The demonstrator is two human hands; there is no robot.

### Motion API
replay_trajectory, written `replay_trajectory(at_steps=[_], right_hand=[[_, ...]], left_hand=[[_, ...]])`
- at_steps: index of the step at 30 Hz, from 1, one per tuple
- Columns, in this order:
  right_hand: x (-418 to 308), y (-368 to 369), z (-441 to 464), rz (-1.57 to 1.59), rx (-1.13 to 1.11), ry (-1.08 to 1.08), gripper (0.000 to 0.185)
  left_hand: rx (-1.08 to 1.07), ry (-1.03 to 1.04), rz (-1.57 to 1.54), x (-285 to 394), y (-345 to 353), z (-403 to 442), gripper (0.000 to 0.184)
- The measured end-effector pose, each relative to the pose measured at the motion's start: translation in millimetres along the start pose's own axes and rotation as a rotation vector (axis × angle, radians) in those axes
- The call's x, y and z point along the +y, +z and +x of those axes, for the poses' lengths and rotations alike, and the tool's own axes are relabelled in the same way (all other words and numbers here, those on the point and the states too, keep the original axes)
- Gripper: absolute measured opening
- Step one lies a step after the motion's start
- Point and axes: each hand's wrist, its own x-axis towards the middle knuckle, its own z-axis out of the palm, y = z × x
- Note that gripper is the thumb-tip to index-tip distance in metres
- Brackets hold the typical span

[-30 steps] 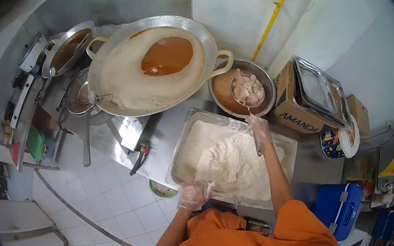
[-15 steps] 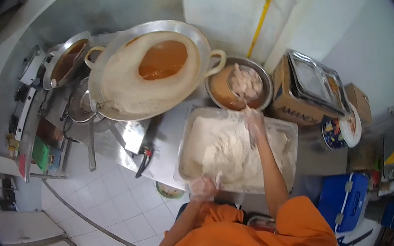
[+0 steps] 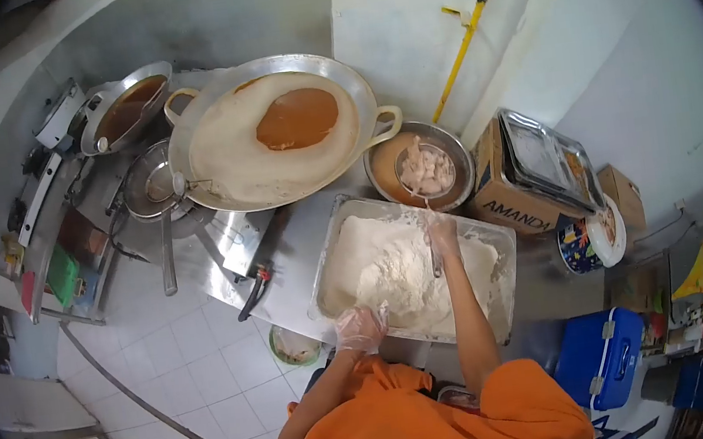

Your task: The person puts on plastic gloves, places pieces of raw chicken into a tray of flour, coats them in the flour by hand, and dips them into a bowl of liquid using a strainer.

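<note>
My right hand [image 3: 442, 238], in a clear glove, is closed around the handle of a strainer ladle. The ladle's round basket [image 3: 404, 180] holds pale raw meat pieces [image 3: 427, 166] and sits in a metal bowl [image 3: 464, 181] of orange-brown liquid. Beneath this hand lies a rectangular tray [image 3: 507, 275] heaped with white flour [image 3: 387, 255]. My left hand [image 3: 360, 330], also gloved, is closed on the tray's near left rim. Its fingertips are partly hidden.
A wide wok [image 3: 297, 65] of foamy oil stands behind the tray. To its left are a smaller wok [image 3: 161, 74] and a long-handled skimmer [image 3: 167, 251]. At right stand a cardboard box [image 3: 504, 208], stacked metal trays [image 3: 540, 144] and a blue cooler [image 3: 601, 356].
The camera view has shifted slightly. The ladle with the meat has moved a little toward the bowl's middle and nearer to me. My left hand stays at the tray's rim.
</note>
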Motion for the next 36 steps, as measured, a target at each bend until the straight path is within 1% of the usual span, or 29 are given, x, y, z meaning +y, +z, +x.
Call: replay_trajectory(at_steps=[2, 4, 5, 6, 8, 9, 10, 11, 12, 14, 15, 17, 19, 20, 21, 22, 23, 24, 25, 26, 28, 29, 30, 32, 33, 34, 35, 36], right_hand=[[13, -3, 25, -0.219, -0.07, -0.221, 0.027], [61, -13, 74, -0.435, -0.056, -0.446, 0.027], [84, -17, 97, -0.539, -0.031, -0.558, 0.028], [67, -17, 85, -0.498, -0.051, -0.483, 0.028], [55, -15, 82, -0.325, -0.078, -0.327, 0.029], [49, -14, 81, -0.238, -0.081, -0.25, 0.029], [9, -7, 52, -0.084, -0.064, -0.119, 0.029], [-15, -4, 34, 0.069, -0.045, 0.02, 0.029], [-2, -11, 50, -0.106, -0.064, -0.155, 0.03], [-15, -13, 44, -0.087, -0.069, -0.05, 0.028], [-24, -13, 39, -0.071, -0.073, -0.003, 0.028], [-23, -31, 6, -0.031, -0.108, -0.04, 0.024], [-32, -61, -47, -0.065, -0.148, -0.077, 0.023], [-41, -77, -69, -0.138, -0.15, -0.034, 0.023], [-52, -91, -90, -0.218, -0.163, 0.012, 0.023], [-57, -100, -105, -0.297, -0.182, 0.058, 0.024], [-55, -108, -119, -0.367, -0.177, 0.05, 0.024], [-51, -117, -133, -0.433, -0.17, 0.045, 0.023], [-44, -127, -146, -0.494, -0.157, 0.034, 0.023], [-28, -136, -154, -0.705, -0.131, -0.057, 0.02], [19, -147, -165, -1.115, -0.057, -0.251, 0.016], [36, -148, -173, -1.133, -0.012, -0.44, 0.016], [53, -144, -183, -1.147, 0.028, -0.627, 0.017], [66, -152, -197, -1.216, 0.049, -0.898, 0.02], [68, -155, -202, -1.274, 0.026, -0.983, 0.022], [71, -157, -206, -1.215, 0.011, -0.953, 0.023], [72, -158, -209, -1.155, -0.002, -0.923, 0.024], [71, -163, -204, -0.981, -0.001, -0.787, 0.025]], left_hand=[[0.047, 0.059, 0.046, -7, 15, -3, 0.049], [0.098, 0.181, 0.106, -19, 31, -9, 0.046], [0.074, 0.168, 0.098, -15, 25, -8, 0.045], [0.051, 0.154, 0.091, -11, 18, -7, 0.044], [-0.095, -0.024, 0.002, 20, -36, 4, 0.042], [-0.119, -0.02, -0.017, 19, -39, 7, 0.04], [-0.145, -0.019, -0.04, 18, -40, 8, 0.038], [-0.178, -0.018, -0.063, 19, -39, 6, 0.036], [-0.192, -0.078, -0.055, 22, -37, 4, 0.034], [-0.217, -0.197, -0.031, 22, -27, 14, 0.03], [-0.309, -0.115, 0.031, 14, -18, 23, 0.034], [-0.504, 0.051, 0.151, -8, 10, 35, 0.047], [-0.146, 0.15, 0.34, -10, 38, 31, 0.053], [0.029, 0.186, 0.422, -6, 51, 23, 0.057], [-0.163, 0.079, 0.31, 3, 60, 26, 0.067], [-0.351, -0.032, 0.194, 8, 67, 36, 0.081], [-0.54, 0.061, 0.22, -5, 103, 45, 0.078], [-0.566, -0.009, -0.021, -11, 124, 41, 0.072], [-0.586, -0.084, -0.26, -9, 125, 38, 0.067], [-0.401, -0.329, -0.742, -4, 126, 34, 0.059], [-0.213, -0.307, -0.796, -12, 136, 55, 0.043], [-0.229, -0.04, -0.388, -38, 164, 78, 0.035], [-0.232, 0.224, 0.021, -50, 194, 87, 0.031], [-0.192, 0.036, -0.37, -47, 231, 81, 0.032], [-0.167, -0.07, -0.556, -43, 229, 77, 0.033], [-0.141, -0.184, -0.737, -41, 226, 69, 0.034], [-0.104, -0.231, -0.761, -39, 221, 66, 0.035], [-0.067, -0.268, -0.764, -17, 172, 62, 0.036]])
